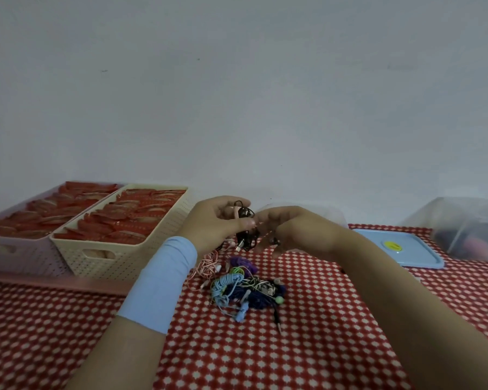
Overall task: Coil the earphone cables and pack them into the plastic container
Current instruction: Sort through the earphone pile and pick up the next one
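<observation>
Seemingly a home table: red-and-white patterned tablecloth [237, 361] against a plain white wall [237, 80], cream perforated plastic basket [119, 263] and pink plastic basket [20, 257] packed with red packets [130, 218].

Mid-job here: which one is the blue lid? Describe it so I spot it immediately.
Start from the red-and-white patterned tablecloth and look right of the right hand pinching the black earphone cable. The flat light-blue rectangular plastic lid lies there on the cloth, beside a tall clear plastic box. Unlike its neighbours, it is opaque, flat and bears a round yellow sticker.
</observation>
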Action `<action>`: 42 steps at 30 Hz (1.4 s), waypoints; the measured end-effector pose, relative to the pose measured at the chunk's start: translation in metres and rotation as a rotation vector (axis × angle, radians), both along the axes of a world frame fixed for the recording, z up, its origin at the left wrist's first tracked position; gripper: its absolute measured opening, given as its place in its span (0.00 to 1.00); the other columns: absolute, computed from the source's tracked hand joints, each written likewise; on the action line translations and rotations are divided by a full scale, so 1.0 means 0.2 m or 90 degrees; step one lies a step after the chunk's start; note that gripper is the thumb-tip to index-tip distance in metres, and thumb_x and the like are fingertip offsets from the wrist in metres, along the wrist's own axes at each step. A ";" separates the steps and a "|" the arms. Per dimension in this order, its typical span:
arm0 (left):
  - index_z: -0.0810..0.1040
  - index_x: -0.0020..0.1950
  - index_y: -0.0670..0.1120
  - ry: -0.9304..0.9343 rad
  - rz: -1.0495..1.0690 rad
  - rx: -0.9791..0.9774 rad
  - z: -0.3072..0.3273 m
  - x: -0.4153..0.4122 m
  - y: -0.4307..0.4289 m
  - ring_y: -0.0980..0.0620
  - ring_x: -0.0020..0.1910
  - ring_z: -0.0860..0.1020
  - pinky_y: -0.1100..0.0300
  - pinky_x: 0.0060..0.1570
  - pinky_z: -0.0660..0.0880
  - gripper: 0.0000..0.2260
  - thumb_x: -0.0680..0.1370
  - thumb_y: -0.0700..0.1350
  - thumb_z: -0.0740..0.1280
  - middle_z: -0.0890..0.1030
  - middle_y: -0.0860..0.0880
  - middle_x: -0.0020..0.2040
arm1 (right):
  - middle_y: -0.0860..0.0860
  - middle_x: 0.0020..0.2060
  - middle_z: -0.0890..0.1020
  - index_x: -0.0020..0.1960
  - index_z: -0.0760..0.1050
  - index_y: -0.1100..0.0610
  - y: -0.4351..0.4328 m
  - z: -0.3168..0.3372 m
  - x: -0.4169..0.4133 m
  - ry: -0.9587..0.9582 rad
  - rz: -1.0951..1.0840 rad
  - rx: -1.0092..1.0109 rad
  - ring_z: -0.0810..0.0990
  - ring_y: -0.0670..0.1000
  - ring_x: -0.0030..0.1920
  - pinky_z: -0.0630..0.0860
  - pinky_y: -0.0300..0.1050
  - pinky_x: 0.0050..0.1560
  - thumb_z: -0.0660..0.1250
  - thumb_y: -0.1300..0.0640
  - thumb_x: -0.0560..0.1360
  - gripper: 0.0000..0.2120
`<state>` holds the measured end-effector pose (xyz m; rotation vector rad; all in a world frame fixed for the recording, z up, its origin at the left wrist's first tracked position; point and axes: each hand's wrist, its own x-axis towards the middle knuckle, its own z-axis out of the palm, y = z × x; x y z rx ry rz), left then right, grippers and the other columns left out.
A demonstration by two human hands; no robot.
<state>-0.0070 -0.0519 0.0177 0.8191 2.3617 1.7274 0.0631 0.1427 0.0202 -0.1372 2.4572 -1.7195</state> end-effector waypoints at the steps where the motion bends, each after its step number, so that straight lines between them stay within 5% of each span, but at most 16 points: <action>1: 0.82 0.54 0.55 0.022 0.005 -0.013 0.00 0.01 0.03 0.55 0.39 0.80 0.64 0.43 0.79 0.14 0.70 0.46 0.78 0.79 0.55 0.39 | 0.58 0.60 0.82 0.64 0.78 0.58 0.03 0.00 0.02 -0.007 0.002 -0.034 0.85 0.59 0.54 0.80 0.51 0.48 0.54 0.74 0.76 0.24; 3: 0.82 0.53 0.55 0.044 0.005 -0.023 -0.01 0.05 0.08 0.53 0.42 0.82 0.58 0.48 0.81 0.14 0.70 0.46 0.78 0.81 0.53 0.43 | 0.62 0.60 0.82 0.63 0.79 0.59 0.09 -0.01 0.07 -0.023 0.012 -0.084 0.83 0.58 0.51 0.79 0.50 0.48 0.55 0.70 0.80 0.19; 7: 0.82 0.52 0.52 0.075 -0.029 -0.048 0.02 0.15 0.22 0.59 0.43 0.81 0.75 0.39 0.74 0.12 0.71 0.43 0.77 0.83 0.55 0.46 | 0.64 0.49 0.85 0.57 0.84 0.60 0.25 -0.03 0.18 -0.015 -0.025 0.010 0.82 0.51 0.43 0.78 0.45 0.47 0.68 0.63 0.80 0.09; 10: 0.80 0.53 0.49 0.066 -0.088 -0.100 0.03 0.20 0.35 0.56 0.44 0.80 0.75 0.38 0.73 0.11 0.73 0.41 0.75 0.83 0.52 0.50 | 0.55 0.42 0.87 0.52 0.86 0.58 0.38 -0.01 0.25 -0.015 -0.071 0.084 0.82 0.49 0.40 0.77 0.44 0.43 0.74 0.59 0.76 0.06; 15: 0.76 0.57 0.55 0.102 -0.156 -0.255 0.01 0.26 0.57 0.52 0.40 0.78 0.57 0.48 0.77 0.13 0.75 0.47 0.72 0.80 0.51 0.45 | 0.50 0.37 0.87 0.47 0.87 0.56 0.58 0.04 0.38 -0.036 -0.124 0.173 0.79 0.48 0.35 0.72 0.40 0.34 0.77 0.51 0.72 0.09; 21: 0.81 0.60 0.52 0.179 -0.226 -0.548 -0.05 0.32 0.73 0.53 0.53 0.77 0.60 0.54 0.73 0.13 0.76 0.51 0.71 0.80 0.53 0.57 | 0.49 0.29 0.83 0.39 0.84 0.54 0.66 -0.06 0.39 -0.102 -0.114 0.371 0.79 0.47 0.30 0.73 0.41 0.35 0.72 0.40 0.75 0.17; 25: 0.79 0.61 0.54 0.189 -0.191 -0.431 -0.09 0.32 0.76 0.57 0.53 0.78 0.64 0.55 0.73 0.17 0.73 0.51 0.74 0.80 0.58 0.54 | 0.50 0.28 0.81 0.36 0.82 0.56 0.64 -0.12 0.33 -0.093 -0.161 0.359 0.75 0.47 0.28 0.71 0.39 0.32 0.70 0.36 0.75 0.24; 29: 0.79 0.47 0.56 0.158 -0.166 -0.314 -0.14 0.28 0.76 0.60 0.43 0.78 0.67 0.44 0.71 0.09 0.71 0.47 0.76 0.82 0.57 0.45 | 0.53 0.33 0.82 0.40 0.83 0.60 0.60 -0.15 0.31 -0.068 -0.165 0.279 0.73 0.47 0.26 0.68 0.37 0.27 0.68 0.39 0.78 0.24; 33: 0.81 0.44 0.55 0.142 -0.152 -0.299 -0.20 0.22 0.74 0.58 0.44 0.80 0.65 0.47 0.75 0.05 0.73 0.46 0.74 0.82 0.56 0.43 | 0.51 0.34 0.84 0.44 0.85 0.58 0.61 -0.16 0.30 -0.056 -0.204 0.251 0.74 0.46 0.25 0.68 0.34 0.24 0.64 0.44 0.81 0.20; 37: 0.83 0.44 0.55 0.138 -0.154 -0.284 -0.23 0.18 0.72 0.61 0.39 0.81 0.66 0.46 0.75 0.02 0.76 0.48 0.72 0.84 0.57 0.42 | 0.44 0.38 0.86 0.51 0.87 0.52 0.64 -0.18 0.29 0.029 -0.214 0.394 0.82 0.40 0.37 0.76 0.35 0.42 0.69 0.57 0.79 0.07; 42: 0.82 0.45 0.53 0.125 -0.153 -0.257 -0.25 0.17 0.70 0.59 0.34 0.79 0.65 0.40 0.73 0.05 0.79 0.47 0.68 0.84 0.53 0.40 | 0.41 0.44 0.86 0.50 0.87 0.48 0.62 -0.24 0.27 -0.017 -0.181 0.539 0.83 0.45 0.45 0.81 0.44 0.52 0.74 0.55 0.75 0.06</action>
